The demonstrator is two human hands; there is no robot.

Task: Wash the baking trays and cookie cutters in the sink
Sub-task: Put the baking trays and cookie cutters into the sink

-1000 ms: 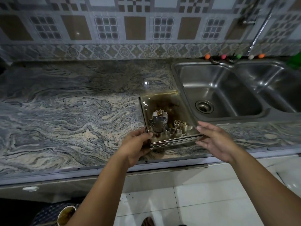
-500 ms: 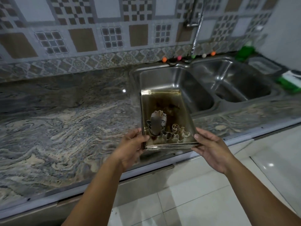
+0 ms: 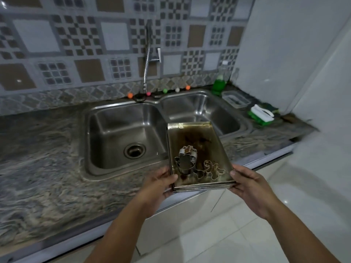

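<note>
A stack of greasy metal baking trays [image 3: 191, 133] is lifted off the counter and hangs over the divider of the double steel sink [image 3: 114, 130]. Several metal cookie cutters [image 3: 187, 162] lie in the top tray near its front edge, one of them a gingerbread-man outline [image 3: 212, 168]. My left hand [image 3: 158, 184] grips the front left corner of the stack, thumb on the rim. My right hand [image 3: 248, 184] holds the front right corner the same way.
A flexible tap hose [image 3: 146, 69] hangs above the sink's back edge. At the right stand a green soap bottle [image 3: 219, 83], a clear container [image 3: 235, 99] and a green-white scrub brush [image 3: 261, 113]. Granite counter [image 3: 41, 168] stretches left; a white wall closes the right.
The tray stack has left the counter and moved right, over the sink, with both hands on its front corners. My view has swung right along with it.
</note>
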